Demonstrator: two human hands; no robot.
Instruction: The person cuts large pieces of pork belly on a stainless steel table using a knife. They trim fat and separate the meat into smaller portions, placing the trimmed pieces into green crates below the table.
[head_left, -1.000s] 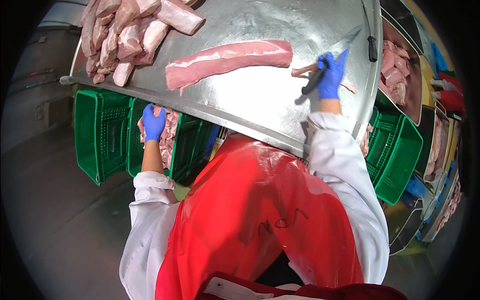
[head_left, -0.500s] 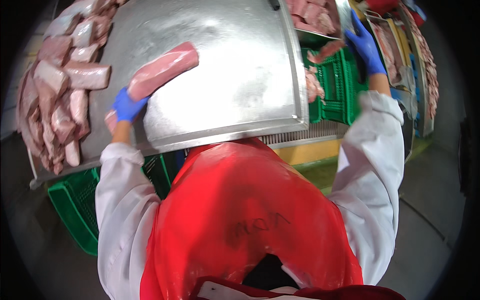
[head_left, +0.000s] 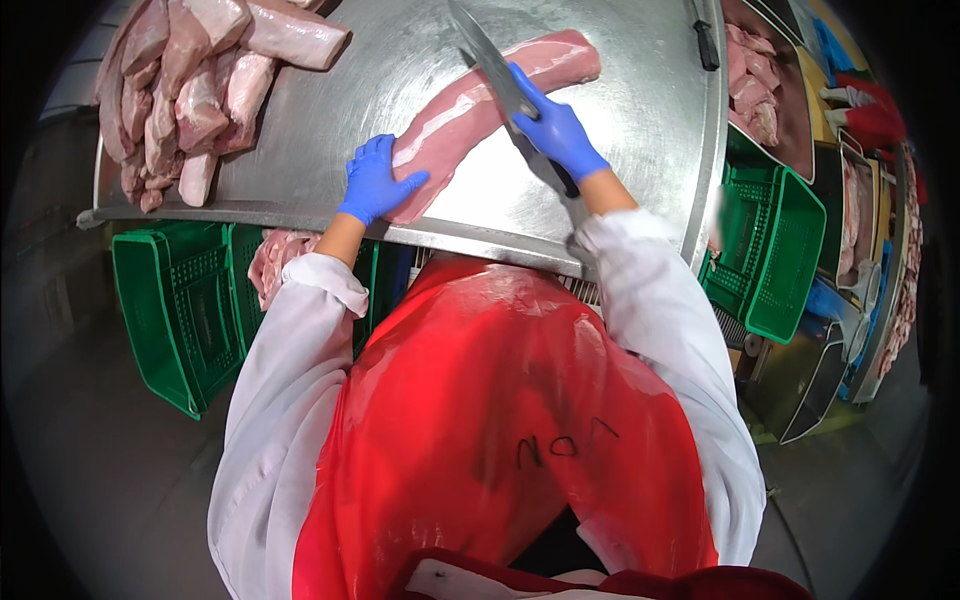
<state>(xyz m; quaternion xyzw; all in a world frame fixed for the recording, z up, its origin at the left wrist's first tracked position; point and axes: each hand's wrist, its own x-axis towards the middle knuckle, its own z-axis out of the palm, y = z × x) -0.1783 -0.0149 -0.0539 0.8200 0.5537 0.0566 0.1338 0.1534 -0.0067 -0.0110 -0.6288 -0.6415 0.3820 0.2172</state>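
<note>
My left hand, in a blue glove, rests against the near left end of a long pale pink meat piece lying diagonally on the steel worktable, its fingers apart. My right hand, also gloved, is closed round a large knife, whose blade points up and left above the middle of the meat; whether it touches cannot be told. A heap of meat pieces sits at the table's left, and a second knife lies along the right edge.
Below the table's left side are green crates, one with meat scraps. At the right are another green crate, a tub of meat and further trays. Another person in red stands at the far right.
My right hand with the knife has come back from the right edge to above the meat. The long piece, earlier lifted by my left hand, now lies diagonally; the thin strip has left the table.
</note>
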